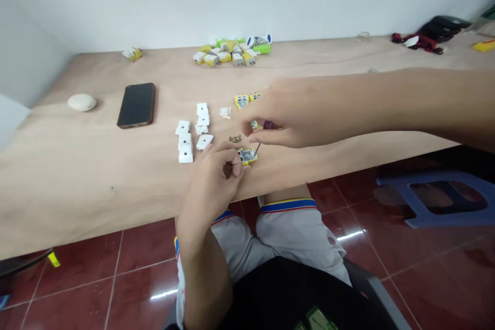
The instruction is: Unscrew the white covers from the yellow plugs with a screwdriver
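My left hand (216, 167) is closed at the table's front edge, its fingertips gripping a small yellow plug housing (248, 157) with a grey inside facing up. Over it, my right hand (280, 113) is wrapped round a screwdriver (257, 148); its thin shaft slants down to the housing, and a dark piece, seemingly the handle, shows beneath the palm. Just behind the housing lies a little heap of brass-coloured screws (234, 139). Several white plug covers (185, 140) stand in two rows to the left. More yellow housings (242, 101) sit farther back, partly hidden by my right hand.
Small white pieces (225, 112) lie beyond the screws. Along the wall is a pile of yellow, white and green plugs (228, 55). A phone (136, 105) and a white computer mouse (82, 102) rest on the left. A blue stool (444, 201) stands at lower right.
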Tool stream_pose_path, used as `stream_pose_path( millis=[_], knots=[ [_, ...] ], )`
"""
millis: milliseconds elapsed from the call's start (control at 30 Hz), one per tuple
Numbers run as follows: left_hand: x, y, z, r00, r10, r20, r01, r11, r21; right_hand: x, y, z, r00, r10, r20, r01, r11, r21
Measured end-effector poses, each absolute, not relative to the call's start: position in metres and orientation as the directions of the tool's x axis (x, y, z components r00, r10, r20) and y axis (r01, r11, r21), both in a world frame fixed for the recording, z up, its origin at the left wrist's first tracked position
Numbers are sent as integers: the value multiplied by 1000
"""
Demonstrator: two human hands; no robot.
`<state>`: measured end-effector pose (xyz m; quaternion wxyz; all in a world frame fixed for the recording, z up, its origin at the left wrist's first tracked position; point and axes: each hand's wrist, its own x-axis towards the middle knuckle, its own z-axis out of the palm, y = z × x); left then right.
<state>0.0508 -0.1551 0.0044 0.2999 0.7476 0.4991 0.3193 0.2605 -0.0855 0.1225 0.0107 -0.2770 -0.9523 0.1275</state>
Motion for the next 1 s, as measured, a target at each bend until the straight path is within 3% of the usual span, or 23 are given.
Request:
stream_pose_path(
  millis=[200, 367, 533, 700, 800, 1000],
  knots=[
    [50, -155, 5, 312, 930, 193, 546, -341, 765, 261, -83, 121, -874, 480, -76, 481, 834, -272],
    [49, -155, 1, 307, 929, 204, 554, -349, 756, 268, -84, 123, -855, 516, -50, 506, 810, -296],
    [47, -158, 0, 294, 933, 207, 546, -342, 765, 283, -83, 116, -824, 566, 40, 521, 783, -340],
    [36, -163, 6, 251, 955, 156, 573, -277, 771, 299, -83, 90, -726, 652, 220, 512, 725, -461],
    [27, -165, 8, 246, 961, 127, 587, -252, 769, 305, -86, 73, -655, 697, 292, 557, 706, -437],
    [22, -166, 12, 256, 957, 135, 601, -267, 754, 303, -104, 39, -650, 743, 162, 657, 656, -373]
  ],
)
